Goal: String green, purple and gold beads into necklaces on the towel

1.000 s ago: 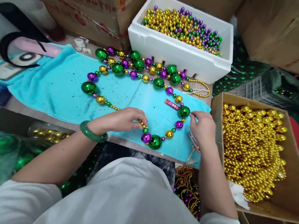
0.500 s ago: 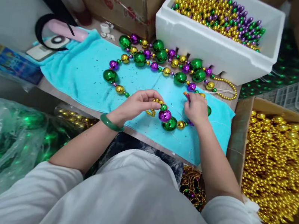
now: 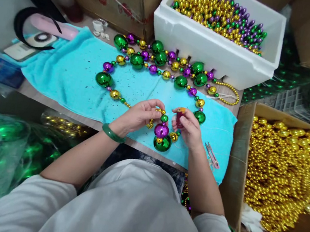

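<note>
My left hand [image 3: 144,116], with a green bangle [image 3: 113,133] at its wrist, pinches small gold beads at one end of a beaded necklace. From there hang a big purple bead [image 3: 161,130] and a big green bead [image 3: 163,143]. Close by on the right, my right hand [image 3: 188,127] is closed around a small dark red lighter [image 3: 180,119] with an orange-yellow part at its top. Whether it is lit I cannot tell. The rest of the necklace [image 3: 137,61] loops over the turquoise towel [image 3: 72,79]. Thread snips [image 3: 212,155] lie right of my right wrist.
A white foam box [image 3: 212,50] of small beads stands behind the towel. At right is a cardboard box [image 3: 240,145] of gold bead strands. A headband [image 3: 21,28], a white device [image 3: 29,45] and a cardboard carton [image 3: 111,3] sit at the far left and back.
My right hand has come left and nearer to me, beside my left hand, bringing the lighter close to the necklace end. The thread snips now show. The whole view has shifted slightly.
</note>
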Available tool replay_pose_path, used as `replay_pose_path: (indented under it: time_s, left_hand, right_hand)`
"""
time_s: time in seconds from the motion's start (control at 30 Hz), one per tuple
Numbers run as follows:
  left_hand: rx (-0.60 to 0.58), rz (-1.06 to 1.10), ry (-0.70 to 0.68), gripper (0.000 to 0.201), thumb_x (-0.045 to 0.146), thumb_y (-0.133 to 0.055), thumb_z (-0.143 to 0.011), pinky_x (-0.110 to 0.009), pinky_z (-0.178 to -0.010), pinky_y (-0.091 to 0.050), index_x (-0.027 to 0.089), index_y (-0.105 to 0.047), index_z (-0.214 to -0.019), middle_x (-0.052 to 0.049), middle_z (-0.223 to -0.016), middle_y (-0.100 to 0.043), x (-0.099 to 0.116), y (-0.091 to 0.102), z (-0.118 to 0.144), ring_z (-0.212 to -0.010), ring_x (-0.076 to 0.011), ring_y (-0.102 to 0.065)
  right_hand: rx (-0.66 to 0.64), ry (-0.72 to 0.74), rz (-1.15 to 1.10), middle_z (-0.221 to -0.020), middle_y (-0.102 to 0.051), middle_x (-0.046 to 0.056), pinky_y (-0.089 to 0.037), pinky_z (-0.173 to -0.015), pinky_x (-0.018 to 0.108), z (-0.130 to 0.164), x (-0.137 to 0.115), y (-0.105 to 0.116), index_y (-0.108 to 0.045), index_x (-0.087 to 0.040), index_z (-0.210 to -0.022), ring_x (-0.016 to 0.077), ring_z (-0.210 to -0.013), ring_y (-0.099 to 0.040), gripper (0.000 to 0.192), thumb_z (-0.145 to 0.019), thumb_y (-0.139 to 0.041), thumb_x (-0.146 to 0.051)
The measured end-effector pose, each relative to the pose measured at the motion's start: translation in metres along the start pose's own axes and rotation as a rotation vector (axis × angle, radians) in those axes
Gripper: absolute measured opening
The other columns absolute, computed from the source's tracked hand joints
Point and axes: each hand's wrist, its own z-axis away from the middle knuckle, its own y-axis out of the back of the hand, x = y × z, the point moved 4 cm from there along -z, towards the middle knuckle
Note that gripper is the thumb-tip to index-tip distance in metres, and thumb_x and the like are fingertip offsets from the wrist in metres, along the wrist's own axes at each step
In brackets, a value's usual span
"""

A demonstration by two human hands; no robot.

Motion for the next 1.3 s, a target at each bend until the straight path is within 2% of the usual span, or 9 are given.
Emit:
replay_pose_path:
  time_s: [0.13,0.3,0.43,0.67,0.83,1.03,1.3]
  left_hand:
    - [0.004,0.000,0.004,0.040,0.033,-0.086,-0.063,-0.021,-0.058,-0.045,0.016,-0.059,-0.086,0.004,-0.062,-0.060,-0.002,0.001,0.000,-0.055,-0.0093,-0.058]
    - [0.009,-0.009,0.006,0.038,0.033,-0.085,-0.064,-0.021,-0.058,-0.044,0.016,-0.059,-0.086,0.004,-0.062,-0.060,-0.005,0.003,-0.001,-0.056,-0.0090,-0.057]
    - [0.012,-0.020,0.017,0.038,0.032,-0.086,-0.063,-0.019,-0.056,-0.041,0.016,-0.060,-0.085,0.004,-0.062,-0.061,-0.009,0.001,-0.002,-0.055,-0.0077,-0.056]
    - [0.009,0.002,0.054,0.040,0.032,-0.086,-0.062,-0.019,-0.054,-0.039,0.015,-0.060,-0.086,0.005,-0.063,-0.059,-0.014,-0.002,-0.003,-0.055,-0.0075,-0.055]
    - [-0.017,0.030,0.103,0.041,0.035,-0.085,-0.064,-0.021,-0.057,-0.042,0.016,-0.058,-0.088,0.003,-0.067,-0.062,-0.019,-0.003,-0.001,-0.058,-0.0093,-0.059]
    - [-0.030,0.068,0.120,0.043,0.036,-0.086,-0.062,-0.022,-0.059,-0.044,0.016,-0.058,-0.088,0.001,-0.070,-0.064,-0.024,-0.005,-0.001,-0.062,-0.0118,-0.062]
    - [-0.043,0.074,0.125,0.042,0.034,-0.087,-0.062,-0.021,-0.058,-0.043,0.016,-0.059,-0.087,0.001,-0.071,-0.065,-0.024,-0.005,0.000,-0.061,-0.0107,-0.061]
  right_hand:
    - [0.050,-0.062,-0.001,-0.070,-0.058,0.003,-0.046,-0.059,0.028,-0.001,0.008,-0.001,-0.065,-0.018,-0.088,0.0135,-0.062,-0.053,0.060,-0.082,-0.045,-0.074]
    - [0.101,-0.089,0.049,-0.062,-0.054,0.002,-0.043,-0.054,0.026,0.000,0.016,-0.002,-0.061,-0.018,-0.072,0.0122,-0.056,-0.050,0.069,-0.078,-0.039,-0.084]
    - [0.123,-0.041,0.098,-0.056,-0.051,0.001,-0.039,-0.051,0.025,0.000,0.020,-0.002,-0.058,-0.018,-0.063,0.0111,-0.051,-0.046,0.066,-0.083,-0.040,-0.079]
    - [0.154,0.052,0.185,-0.057,-0.055,0.003,-0.040,-0.052,0.028,-0.004,0.019,-0.003,-0.056,-0.019,-0.059,0.0129,-0.052,-0.046,0.055,-0.085,-0.045,-0.067]
    - [0.124,0.089,0.277,-0.058,-0.055,0.004,-0.041,-0.054,0.031,-0.005,0.017,-0.006,-0.055,-0.021,-0.058,0.0153,-0.055,-0.047,0.054,-0.083,-0.045,-0.068]
    - [0.105,0.137,0.243,-0.056,-0.053,0.003,-0.039,-0.055,0.031,-0.007,0.016,-0.010,-0.056,-0.020,-0.060,0.0150,-0.053,-0.046,0.048,-0.084,-0.046,-0.061]
    - [0.055,0.210,0.227,-0.056,-0.053,0.002,-0.038,-0.057,0.031,-0.008,0.016,-0.009,-0.056,-0.020,-0.061,0.0146,-0.054,-0.047,0.042,-0.088,-0.048,-0.052]
